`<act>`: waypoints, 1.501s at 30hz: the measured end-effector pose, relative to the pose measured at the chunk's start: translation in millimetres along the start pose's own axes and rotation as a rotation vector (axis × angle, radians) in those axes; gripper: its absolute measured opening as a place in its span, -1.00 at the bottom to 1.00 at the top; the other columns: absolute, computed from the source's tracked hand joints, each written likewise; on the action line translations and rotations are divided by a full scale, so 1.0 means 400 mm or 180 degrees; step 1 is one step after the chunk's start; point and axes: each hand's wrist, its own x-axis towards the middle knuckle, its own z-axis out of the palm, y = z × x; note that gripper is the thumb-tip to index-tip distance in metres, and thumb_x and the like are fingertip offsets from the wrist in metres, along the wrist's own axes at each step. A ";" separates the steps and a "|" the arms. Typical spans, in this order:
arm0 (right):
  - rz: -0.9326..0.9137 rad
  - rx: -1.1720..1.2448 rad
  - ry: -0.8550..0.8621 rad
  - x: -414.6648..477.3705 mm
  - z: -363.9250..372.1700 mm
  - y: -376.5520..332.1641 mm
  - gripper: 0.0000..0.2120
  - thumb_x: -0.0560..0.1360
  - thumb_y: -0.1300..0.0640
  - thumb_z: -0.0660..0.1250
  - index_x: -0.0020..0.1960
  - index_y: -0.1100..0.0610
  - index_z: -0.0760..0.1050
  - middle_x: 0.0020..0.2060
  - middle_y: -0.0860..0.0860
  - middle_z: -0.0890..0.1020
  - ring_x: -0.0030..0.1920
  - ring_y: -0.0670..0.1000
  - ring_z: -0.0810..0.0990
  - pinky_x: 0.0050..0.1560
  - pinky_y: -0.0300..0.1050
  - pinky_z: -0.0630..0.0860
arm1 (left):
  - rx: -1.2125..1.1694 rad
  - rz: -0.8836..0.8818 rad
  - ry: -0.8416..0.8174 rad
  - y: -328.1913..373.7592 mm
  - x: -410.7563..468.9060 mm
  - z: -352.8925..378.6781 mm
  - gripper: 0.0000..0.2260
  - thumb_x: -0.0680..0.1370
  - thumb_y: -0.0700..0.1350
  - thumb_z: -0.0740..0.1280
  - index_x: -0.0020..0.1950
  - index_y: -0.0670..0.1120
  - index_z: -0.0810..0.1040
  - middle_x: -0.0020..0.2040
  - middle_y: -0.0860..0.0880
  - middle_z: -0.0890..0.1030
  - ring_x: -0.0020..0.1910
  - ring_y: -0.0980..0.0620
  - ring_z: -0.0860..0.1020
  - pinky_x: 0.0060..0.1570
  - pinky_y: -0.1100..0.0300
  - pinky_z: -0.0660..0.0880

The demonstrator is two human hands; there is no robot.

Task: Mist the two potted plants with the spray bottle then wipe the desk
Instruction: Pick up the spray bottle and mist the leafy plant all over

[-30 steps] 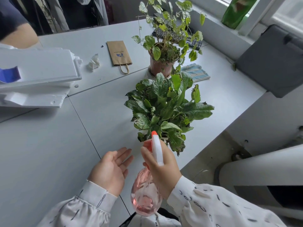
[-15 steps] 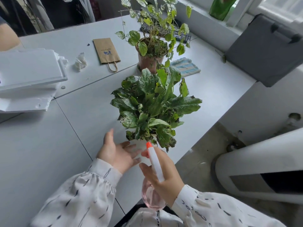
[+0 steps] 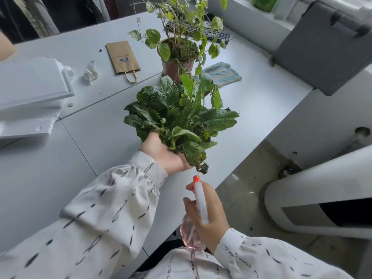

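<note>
A broad-leaved dark green plant [image 3: 181,119] stands near the front edge of the white desk [image 3: 100,137]; its pot is hidden under the leaves. My left hand [image 3: 164,156] reaches under its near leaves and appears to grip the hidden pot. Behind it stands a trailing plant in a reddish pot [image 3: 173,67]. My right hand [image 3: 207,216] holds a pink spray bottle [image 3: 191,236] with a white head and orange nozzle, pointed up toward the near plant from just below it. A striped blue cloth [image 3: 222,74] lies right of the far pot.
A brown paper bag [image 3: 122,57] and a crumpled tissue [image 3: 90,72] lie at the back. White foam slabs [image 3: 30,97] are stacked at the left. A black keyboard [image 3: 213,34] sits behind the far plant. The desk edge drops off at the right beside a grey chair [image 3: 322,47].
My left hand has moved forward from the desk surface to the base of the near plant, under its leaves. The spray bottle has stayed in my right hand, a little further back from the plant.
</note>
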 end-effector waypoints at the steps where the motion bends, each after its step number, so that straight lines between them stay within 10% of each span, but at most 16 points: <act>1: 0.0062 -0.0007 -0.0072 0.005 0.004 0.004 -0.78 0.52 0.03 0.29 0.16 -0.10 0.44 0.08 -0.20 0.51 0.04 -0.01 0.58 0.07 0.04 0.55 | -0.0061 0.0033 -0.0083 0.005 0.002 0.017 -0.50 0.50 0.14 0.19 0.37 -0.05 0.47 0.38 -0.19 0.46 0.37 -0.29 0.39 0.35 -0.29 0.20; 9: 0.0540 -0.0086 -0.0481 0.089 0.057 -0.001 -0.81 0.52 0.08 0.36 0.11 0.07 0.49 0.01 -0.05 0.57 0.01 -0.06 0.54 0.03 -0.18 0.46 | 0.0239 0.0001 0.0585 0.093 0.016 0.095 -0.62 0.58 -0.05 0.08 0.27 -0.07 0.57 0.26 -0.16 0.58 0.26 -0.16 0.49 0.26 -0.12 0.37; 14: 0.0862 0.0039 -0.0226 0.166 0.098 0.003 -0.83 0.44 0.00 0.35 -0.03 0.04 0.50 -0.09 0.07 0.61 -0.08 0.13 0.61 0.03 0.13 0.58 | 0.0516 -0.0102 0.0932 0.103 0.010 0.107 -0.55 0.62 0.07 0.00 0.22 -0.18 0.52 0.25 -0.23 0.51 0.13 -0.14 0.47 0.04 0.05 0.41; 21: 0.1312 0.0186 -0.0017 0.240 0.113 0.017 -0.92 0.47 0.09 0.30 -0.16 0.09 0.49 -0.30 0.03 0.55 -0.12 0.24 0.64 -0.05 0.23 0.61 | 0.0440 -0.0220 0.0832 0.110 0.010 0.096 -0.52 0.62 0.09 0.03 0.31 -0.22 0.46 0.34 -0.27 0.45 0.17 -0.29 0.46 -0.04 -0.20 0.39; 27: 0.1549 0.0291 -0.0039 0.248 0.122 0.015 -0.95 0.46 0.09 0.33 -0.17 0.03 0.49 -0.29 0.02 0.56 -0.18 0.20 0.64 -0.04 0.22 0.62 | 0.0349 -0.0298 0.0782 0.118 0.013 0.087 -0.51 0.61 0.09 0.05 0.41 -0.19 0.38 0.39 -0.27 0.39 0.34 -0.25 0.37 0.33 -0.16 0.26; 45: 0.1194 0.0269 -0.0186 0.229 0.134 0.006 -0.83 0.46 0.13 0.40 0.03 0.12 0.52 -0.12 0.05 0.60 -0.10 0.13 0.61 0.03 0.17 0.60 | 0.0257 -0.0365 0.0640 0.128 0.021 0.073 -0.40 0.61 0.15 0.03 0.47 -0.27 0.23 0.47 -0.37 0.20 0.47 -0.34 0.15 0.43 -0.26 0.05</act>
